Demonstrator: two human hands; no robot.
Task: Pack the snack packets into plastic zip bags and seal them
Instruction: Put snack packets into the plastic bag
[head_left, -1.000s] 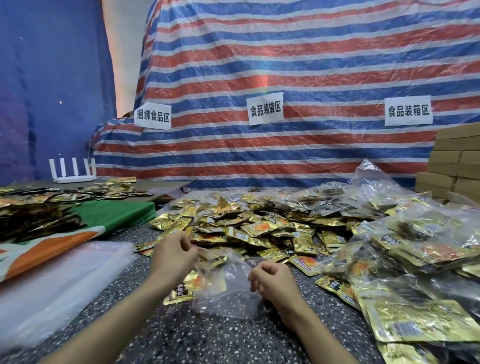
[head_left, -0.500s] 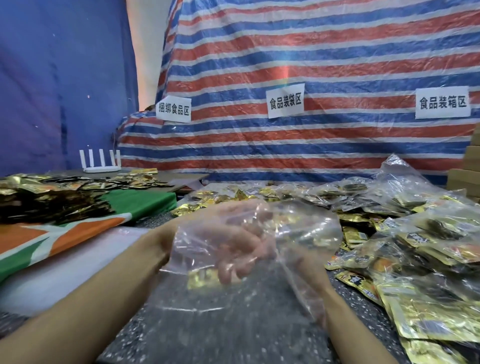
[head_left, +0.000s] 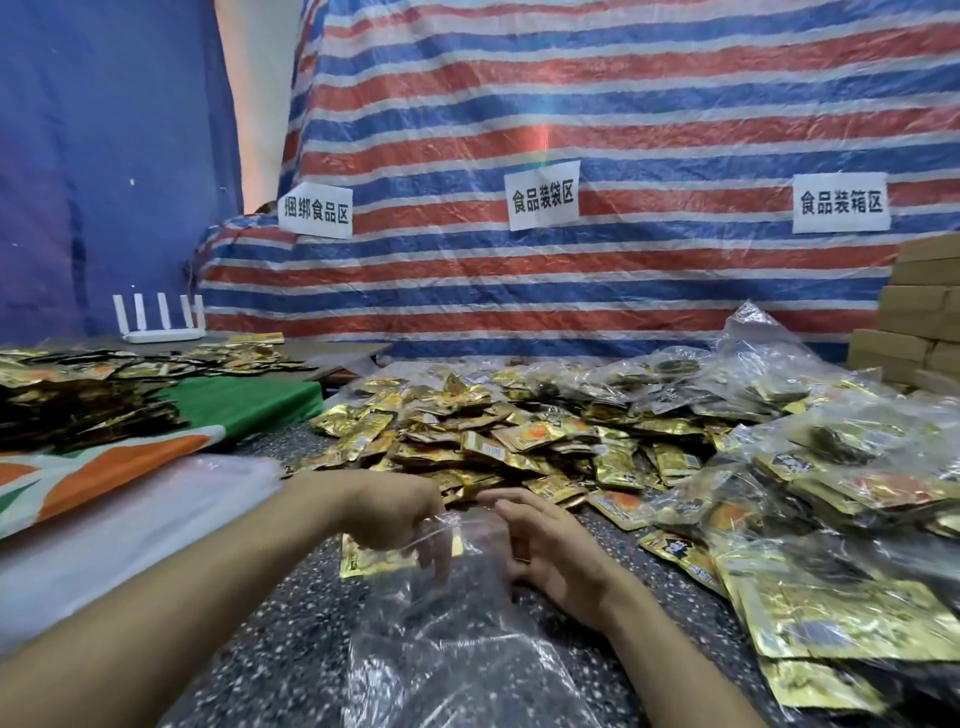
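On a dark speckled tabletop (head_left: 270, 654) lies a clear zip bag (head_left: 467, 654), its mouth turned away from the person. The left hand (head_left: 392, 512) grips the mouth's left side with fingers curled down, their tips seen through the plastic. The right hand (head_left: 545, 545) is at the mouth's right side, fingers reaching left; whether it pinches the plastic is unclear. A gold snack packet (head_left: 363, 560) lies just under the left hand. Beyond the hands spreads a heap of gold snack packets (head_left: 493, 436), and filled clear bags (head_left: 841, 467) are piled to the right. A stack of flat clear bags (head_left: 130, 525) sits at the left, by a green, orange and white cloth (head_left: 239, 402).
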